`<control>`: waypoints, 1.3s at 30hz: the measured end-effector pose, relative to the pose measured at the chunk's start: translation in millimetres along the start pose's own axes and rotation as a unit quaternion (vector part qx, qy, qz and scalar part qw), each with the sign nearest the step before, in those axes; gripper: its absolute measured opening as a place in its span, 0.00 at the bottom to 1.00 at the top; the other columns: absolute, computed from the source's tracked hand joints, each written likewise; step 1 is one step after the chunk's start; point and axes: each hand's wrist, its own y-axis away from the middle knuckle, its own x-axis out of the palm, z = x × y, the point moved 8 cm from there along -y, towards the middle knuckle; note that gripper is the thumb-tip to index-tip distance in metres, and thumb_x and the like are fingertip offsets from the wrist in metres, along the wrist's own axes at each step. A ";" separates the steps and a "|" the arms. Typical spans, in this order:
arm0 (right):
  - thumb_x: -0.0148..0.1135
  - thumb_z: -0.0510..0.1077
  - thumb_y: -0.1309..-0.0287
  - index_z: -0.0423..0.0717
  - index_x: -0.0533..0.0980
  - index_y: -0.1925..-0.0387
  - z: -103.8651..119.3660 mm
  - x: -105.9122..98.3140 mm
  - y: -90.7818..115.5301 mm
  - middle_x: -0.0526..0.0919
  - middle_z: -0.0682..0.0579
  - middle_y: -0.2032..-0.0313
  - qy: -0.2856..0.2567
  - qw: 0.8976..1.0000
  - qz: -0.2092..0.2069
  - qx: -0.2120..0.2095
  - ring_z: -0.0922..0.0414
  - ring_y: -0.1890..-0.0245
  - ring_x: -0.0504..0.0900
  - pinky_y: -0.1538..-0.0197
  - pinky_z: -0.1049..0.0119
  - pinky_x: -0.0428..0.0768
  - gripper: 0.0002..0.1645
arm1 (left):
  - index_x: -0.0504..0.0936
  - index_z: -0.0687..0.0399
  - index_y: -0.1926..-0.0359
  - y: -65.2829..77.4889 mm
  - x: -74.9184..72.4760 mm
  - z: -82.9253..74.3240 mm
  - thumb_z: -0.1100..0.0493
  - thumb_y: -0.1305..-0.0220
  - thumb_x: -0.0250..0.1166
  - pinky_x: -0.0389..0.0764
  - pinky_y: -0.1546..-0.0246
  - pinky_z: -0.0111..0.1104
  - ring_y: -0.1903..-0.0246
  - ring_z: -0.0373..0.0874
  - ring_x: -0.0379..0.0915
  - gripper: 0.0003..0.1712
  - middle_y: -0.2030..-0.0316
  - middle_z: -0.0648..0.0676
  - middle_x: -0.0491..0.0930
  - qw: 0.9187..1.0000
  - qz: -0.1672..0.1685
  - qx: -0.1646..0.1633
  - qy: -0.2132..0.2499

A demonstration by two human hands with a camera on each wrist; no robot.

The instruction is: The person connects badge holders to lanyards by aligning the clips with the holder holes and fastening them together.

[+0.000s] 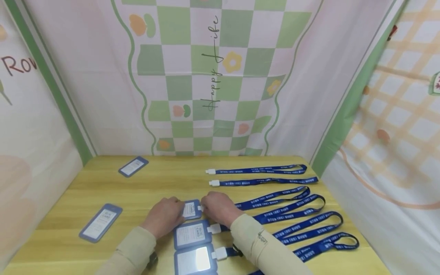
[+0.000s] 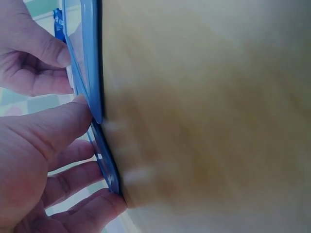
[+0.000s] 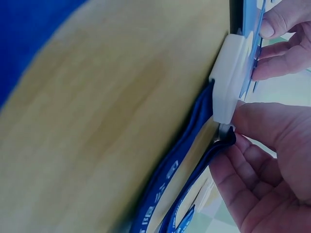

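Note:
A blue-framed badge holder [image 1: 191,211] with a white card lies flat near the table's middle. My left hand [image 1: 164,217] grips its left end, thumb on top and fingers along the far edge in the left wrist view. At the holder's right end, my right hand [image 1: 220,207] pinches the pale clip [image 3: 225,131] of a blue lanyard [image 3: 224,144] between thumb and fingers. The clip overlaps the holder's end in the head view. Just nearer lie two more badge holders, one [image 1: 193,233] beyond the other [image 1: 193,261], each joined to a lanyard by a white clip [image 1: 215,228].
Two loose badge holders lie on the left, one near the back [image 1: 133,167] and one closer [image 1: 101,223]. At the back right are two lanyards [image 1: 261,170] with white clips. Several looped blue lanyards [image 1: 309,229] spread across the table's right side. Printed cloth [image 1: 206,76] surrounds the wooden table [image 1: 144,187].

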 end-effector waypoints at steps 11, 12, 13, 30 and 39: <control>0.66 0.48 0.31 0.56 0.85 0.48 -5.5 9.5 3.4 0.86 0.57 0.59 -0.002 1.000 0.014 0.016 0.61 0.60 0.83 0.53 0.63 0.87 0.12 | 0.85 0.61 0.45 5.1 5.8 -1.4 0.48 0.36 0.74 0.86 0.45 0.52 0.51 0.58 0.84 0.26 0.49 0.63 0.86 1.000 0.004 0.012 0.025; 0.66 0.49 0.31 0.56 0.85 0.48 -6.0 10.0 3.8 0.86 0.56 0.58 -0.002 1.000 0.015 0.016 0.60 0.59 0.84 0.52 0.62 0.87 0.13 | 0.85 0.61 0.46 5.5 6.2 -2.0 0.48 0.36 0.73 0.85 0.44 0.52 0.50 0.59 0.84 0.25 0.49 0.63 0.86 1.000 0.004 0.015 0.027; 0.66 0.49 0.31 0.56 0.85 0.47 -6.4 10.3 4.2 0.86 0.56 0.58 -0.002 1.000 0.016 0.016 0.60 0.58 0.84 0.52 0.62 0.87 0.13 | 0.85 0.61 0.47 6.1 6.4 -2.6 0.47 0.35 0.73 0.85 0.44 0.53 0.50 0.59 0.84 0.25 0.49 0.64 0.86 0.999 0.005 0.016 0.031; 0.65 0.48 0.30 0.56 0.84 0.46 -12.0 4.2 11.6 0.86 0.56 0.57 -0.009 1.000 0.010 0.018 0.59 0.57 0.85 0.51 0.61 0.88 0.14 | 0.81 0.66 0.39 12.6 -0.4 -15.5 0.47 0.33 0.71 0.81 0.39 0.57 0.44 0.65 0.80 0.31 0.42 0.69 0.82 0.998 0.002 0.038 0.042; 0.65 0.48 0.30 0.55 0.84 0.46 -12.1 0.2 16.7 0.86 0.55 0.57 0.001 1.000 0.004 0.012 0.59 0.57 0.85 0.52 0.62 0.88 0.14 | 0.81 0.65 0.39 13.2 -1.1 -18.9 0.47 0.34 0.72 0.82 0.39 0.57 0.44 0.64 0.81 0.31 0.42 0.69 0.82 0.999 0.001 0.037 0.034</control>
